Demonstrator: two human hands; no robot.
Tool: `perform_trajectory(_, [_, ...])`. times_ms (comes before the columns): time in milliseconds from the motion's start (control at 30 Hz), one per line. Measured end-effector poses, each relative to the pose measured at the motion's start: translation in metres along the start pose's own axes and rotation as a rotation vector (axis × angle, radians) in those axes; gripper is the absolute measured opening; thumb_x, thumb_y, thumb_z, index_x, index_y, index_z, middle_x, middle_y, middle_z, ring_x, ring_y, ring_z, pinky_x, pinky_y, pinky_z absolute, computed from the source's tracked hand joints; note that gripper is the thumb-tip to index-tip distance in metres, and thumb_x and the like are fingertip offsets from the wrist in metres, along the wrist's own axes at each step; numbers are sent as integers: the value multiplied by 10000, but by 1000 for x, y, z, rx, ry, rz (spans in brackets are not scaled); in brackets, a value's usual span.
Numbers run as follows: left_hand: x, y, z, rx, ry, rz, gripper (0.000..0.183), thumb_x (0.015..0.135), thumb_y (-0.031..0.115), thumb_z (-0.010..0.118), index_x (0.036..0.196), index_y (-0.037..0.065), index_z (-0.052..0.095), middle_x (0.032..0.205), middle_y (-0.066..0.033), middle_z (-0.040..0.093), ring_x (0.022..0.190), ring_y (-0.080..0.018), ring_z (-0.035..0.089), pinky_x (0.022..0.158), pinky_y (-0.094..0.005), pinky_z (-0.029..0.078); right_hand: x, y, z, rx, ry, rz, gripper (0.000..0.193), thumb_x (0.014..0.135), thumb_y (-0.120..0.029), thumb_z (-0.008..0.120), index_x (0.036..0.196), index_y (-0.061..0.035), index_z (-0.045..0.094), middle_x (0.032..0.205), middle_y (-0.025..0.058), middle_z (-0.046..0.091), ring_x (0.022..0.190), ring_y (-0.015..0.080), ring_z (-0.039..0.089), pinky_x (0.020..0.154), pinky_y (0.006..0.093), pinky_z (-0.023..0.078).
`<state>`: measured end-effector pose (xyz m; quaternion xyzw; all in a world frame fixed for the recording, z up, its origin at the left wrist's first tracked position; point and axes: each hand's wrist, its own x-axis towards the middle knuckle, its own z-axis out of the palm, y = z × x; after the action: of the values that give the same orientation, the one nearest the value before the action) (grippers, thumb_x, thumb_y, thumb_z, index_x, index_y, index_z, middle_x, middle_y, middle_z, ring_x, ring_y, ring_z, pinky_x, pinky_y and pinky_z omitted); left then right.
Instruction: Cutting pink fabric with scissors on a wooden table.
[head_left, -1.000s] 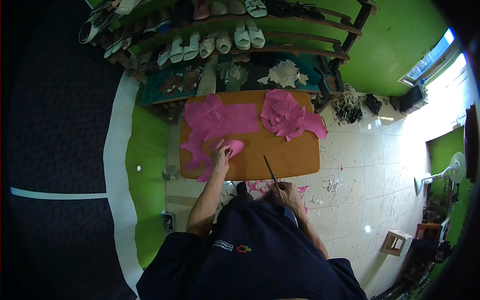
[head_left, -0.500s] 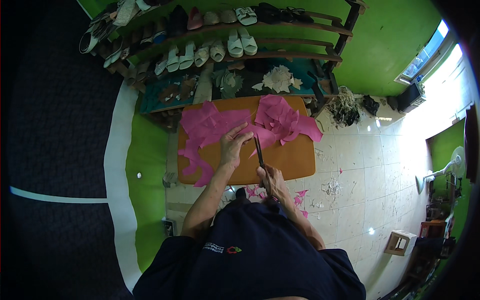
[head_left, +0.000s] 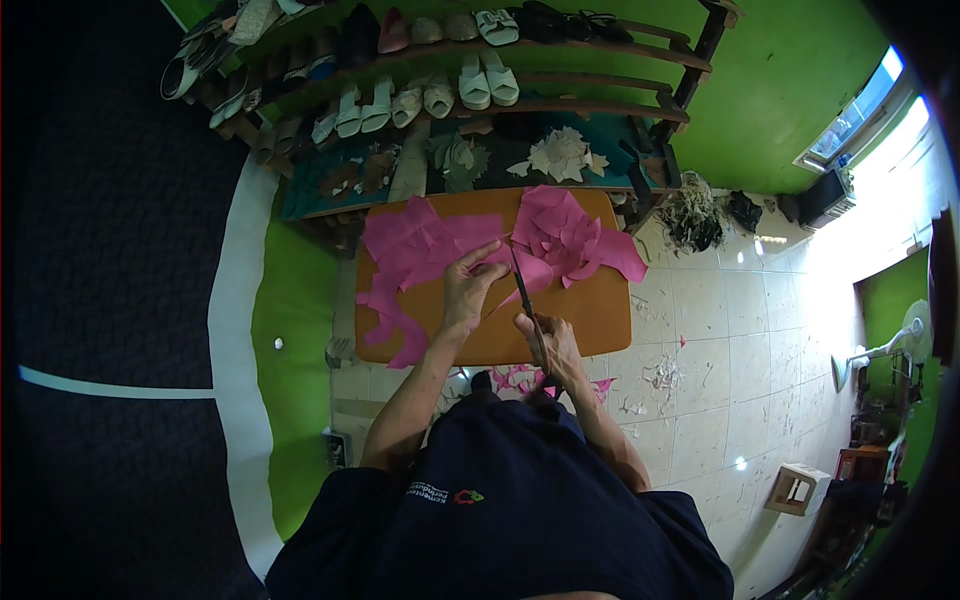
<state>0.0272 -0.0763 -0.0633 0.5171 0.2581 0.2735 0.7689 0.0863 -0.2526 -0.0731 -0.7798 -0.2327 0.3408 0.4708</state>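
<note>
My left hand (head_left: 466,294) pinches a thin pink piece of sheet material (head_left: 533,274) between thumb and fingers, over the table. In my right hand (head_left: 556,348) are long dark scissors (head_left: 524,292), their blades pointing away from me and meeting the pink piece just right of my left fingertips. A narrow pink strip hangs down beside the blades. On the orange-brown table (head_left: 455,325) lie a spread of cut pink pieces (head_left: 410,245) at the left and a layered pile of pink pieces (head_left: 560,235) at the right. Whether the material is leather or cloth I cannot tell.
Beyond the table stands a wooden rack (head_left: 600,105) with several pairs of shoes and sandals. Cream cut pieces (head_left: 562,155) and grey-green ones (head_left: 460,160) lie on its lower shelf. Pink scraps (head_left: 515,380) litter the tiled floor. At the right are a stool (head_left: 797,489) and a white fan (head_left: 912,325).
My right hand and the scissors have shifted slightly, the blades now tilting more to the left. The pink piece at the blades has changed shape, with a narrow strip hanging lower.
</note>
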Motion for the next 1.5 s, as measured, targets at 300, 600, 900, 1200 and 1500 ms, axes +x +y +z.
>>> perform_trajectory(300, [8, -21, -14, 49, 22, -82, 446, 837, 7, 716, 1268, -23, 606, 877, -89, 729, 786, -110, 687, 715, -211, 512, -1, -5, -1, 61, -3, 5, 732, 843, -624, 672, 603, 46, 502, 489, 57, 379, 482, 158, 394, 483, 380, 345])
perform_trajectory(600, [15, -38, -30, 124, 110, -96, 436, 822, 32, 741, 1246, 17, 642, 806, -7, 695, 727, -55, 625, 665, -190, 447, 28, 20, 19, -41, -47, 46, 794, 837, -703, 616, 615, 57, 547, 480, 98, 410, 471, 199, 432, 512, 419, 392])
perform_trajectory(900, [8, 8, -21, 4, 72, -40, 474, 803, -11, 754, 1259, -7, 626, 744, 27, 641, 676, -47, 583, 695, -197, 471, 6, -4, 15, 69, -106, -61, 710, 877, -691, 562, 757, 8, 565, 553, 95, 501, 509, 218, 509, 542, 406, 410])
perform_trajectory(1200, [-3, 27, 1, -16, 7, 35, 449, 824, -49, 706, 1261, -46, 601, 826, -78, 708, 811, -133, 695, 860, -272, 562, -1, -27, 4, 1, -70, -77, 729, 862, -685, 585, 805, 42, 607, 591, 132, 568, 573, 243, 587, 596, 404, 456])
perform_trajectory(1500, [-1, 24, -3, -44, -15, 52, 425, 848, -41, 678, 1267, -6, 617, 893, -95, 727, 855, -156, 714, 857, -275, 572, 0, -25, 7, 87, -13, -72, 702, 850, -639, 641, 687, 37, 544, 551, 77, 447, 545, 180, 434, 555, 403, 384])
